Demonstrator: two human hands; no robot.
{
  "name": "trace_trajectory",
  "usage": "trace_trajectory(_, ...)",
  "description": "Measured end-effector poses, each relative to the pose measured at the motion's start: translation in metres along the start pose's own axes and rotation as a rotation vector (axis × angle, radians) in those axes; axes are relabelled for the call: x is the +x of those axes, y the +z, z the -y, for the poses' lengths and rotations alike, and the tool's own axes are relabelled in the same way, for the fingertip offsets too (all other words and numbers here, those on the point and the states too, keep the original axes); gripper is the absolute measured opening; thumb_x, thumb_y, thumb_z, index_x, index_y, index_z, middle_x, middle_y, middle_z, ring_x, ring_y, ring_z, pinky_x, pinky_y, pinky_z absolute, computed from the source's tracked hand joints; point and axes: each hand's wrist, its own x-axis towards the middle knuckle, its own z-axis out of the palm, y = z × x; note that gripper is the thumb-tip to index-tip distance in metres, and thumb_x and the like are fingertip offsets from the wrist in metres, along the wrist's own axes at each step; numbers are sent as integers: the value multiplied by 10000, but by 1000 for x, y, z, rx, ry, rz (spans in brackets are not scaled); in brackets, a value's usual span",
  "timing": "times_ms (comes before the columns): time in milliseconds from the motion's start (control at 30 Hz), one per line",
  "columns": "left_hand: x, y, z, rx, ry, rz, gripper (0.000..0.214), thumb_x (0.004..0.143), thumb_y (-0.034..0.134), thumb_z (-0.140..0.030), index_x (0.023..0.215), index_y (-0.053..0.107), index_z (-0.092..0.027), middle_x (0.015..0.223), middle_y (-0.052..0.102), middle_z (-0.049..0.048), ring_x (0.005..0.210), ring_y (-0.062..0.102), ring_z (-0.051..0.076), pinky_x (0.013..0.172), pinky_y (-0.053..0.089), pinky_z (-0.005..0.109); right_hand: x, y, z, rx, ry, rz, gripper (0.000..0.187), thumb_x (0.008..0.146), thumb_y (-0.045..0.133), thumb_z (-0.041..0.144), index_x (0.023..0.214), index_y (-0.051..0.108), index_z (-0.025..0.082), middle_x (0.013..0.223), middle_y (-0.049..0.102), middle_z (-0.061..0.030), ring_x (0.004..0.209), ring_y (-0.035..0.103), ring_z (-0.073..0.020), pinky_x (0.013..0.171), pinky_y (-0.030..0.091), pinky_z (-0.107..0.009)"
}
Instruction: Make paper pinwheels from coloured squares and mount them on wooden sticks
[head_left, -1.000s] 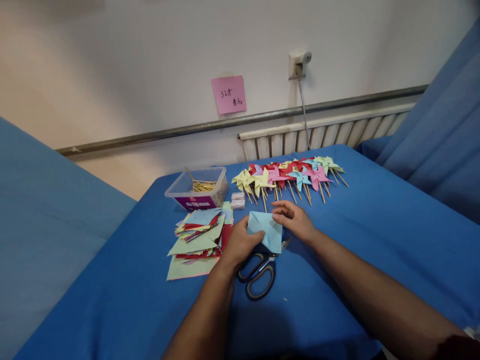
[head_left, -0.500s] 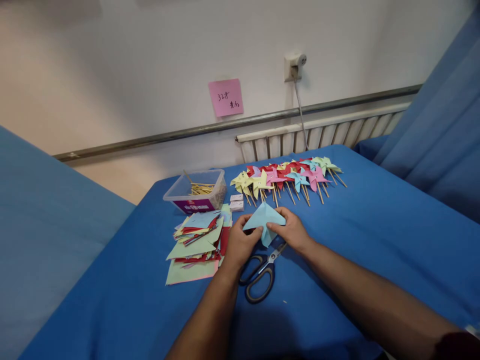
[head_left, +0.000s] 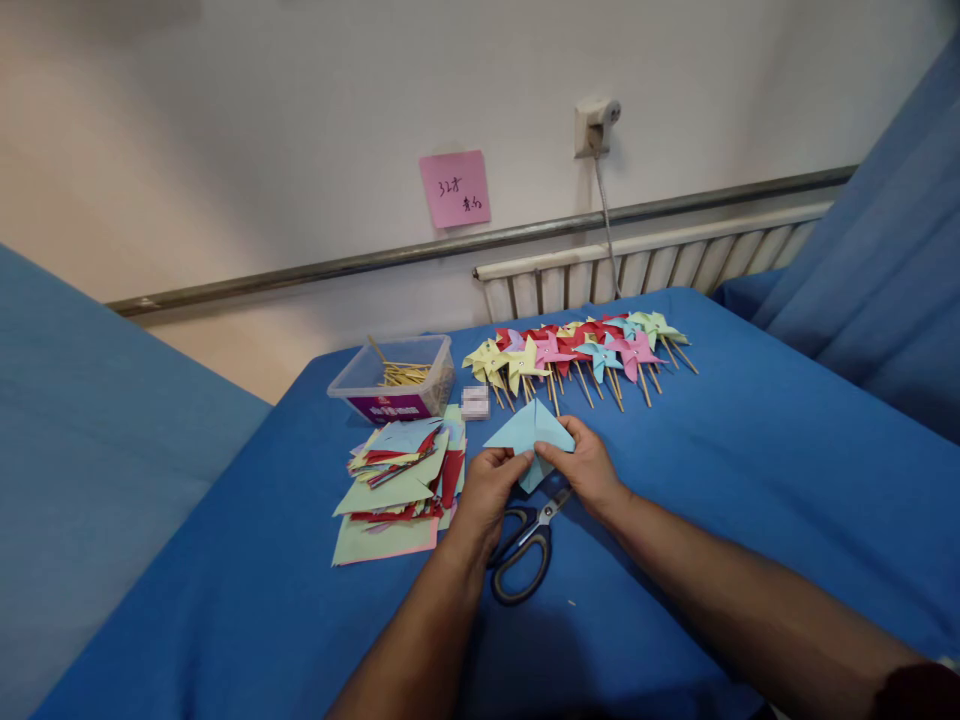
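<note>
Both my hands pinch a light blue paper square (head_left: 528, 434) folded into a triangle, held just above the blue table (head_left: 750, 480). My left hand (head_left: 487, 490) grips its lower left edge, and my right hand (head_left: 589, 466) grips the lower right edge. Black-handled scissors (head_left: 525, 545) lie on the table right under my hands. A loose stack of coloured paper squares (head_left: 397, 485) sits to the left of my left hand.
A row of finished paper pinwheels on sticks (head_left: 577, 355) lies behind my hands. A clear plastic box of wooden sticks (head_left: 394, 378) stands at the back left, with a small white box (head_left: 475, 401) beside it. Blue cloth partitions flank the table.
The flat blue sheet has been folded into a triangle and lifted slightly. My right hand came in from the sheet's top corner to its lower edge, close to my left hand.
</note>
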Motion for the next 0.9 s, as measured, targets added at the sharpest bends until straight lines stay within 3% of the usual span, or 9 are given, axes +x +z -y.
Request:
trace_trajectory(200,0,1,1,18,-20,-50,262,588,810,-301,713,700,-99,639,693,62,522,588,137,542,447,253,0,0,3,-87,-27,24,351,659,735,389,903,583,187,780,638,-8,693,576,-176,649,472,-295)
trace_trajectory(333,1,1,1,-11,-43,-95,241,566,808,-261,693,685,-99,593,674,51,494,577,131,515,446,245,-1,1,3,-96,-61,45,373,684,721,382,966,571,189,889,660,-45,819,618,-212,740,499,-331)
trace_trajectory(467,1,-2,-6,-140,-40,-113,217,552,815,-227,616,636,-121,568,648,22,506,572,114,543,465,235,-6,-1,2,-68,-224,93,531,770,654,284,1257,449,231,1189,604,-92,1077,591,-232,907,487,-379)
trace_trajectory(567,2,-6,-14,-227,-38,-116,203,571,805,-216,674,657,-122,668,694,42,603,625,142,645,514,267,-10,-5,5,-217,-417,104,617,792,574,156,1363,381,289,1376,459,-95,1206,513,-235,975,453,-413)
trace_trajectory(733,3,-8,-23,-324,-37,-132,291,584,776,-185,861,692,-154,863,741,54,793,677,200,747,536,305,-13,-9,15,-558,-672,200,517,767,550,71,1216,567,328,1501,273,-31,1369,327,-283,1086,334,-503)
trace_trajectory(900,2,-7,-21,-310,-44,-94,306,595,777,-211,882,698,-142,873,737,72,782,671,197,694,526,286,-12,-9,19,-660,-761,217,277,791,655,199,1047,662,305,1465,335,-37,1337,348,-305,1069,333,-526)
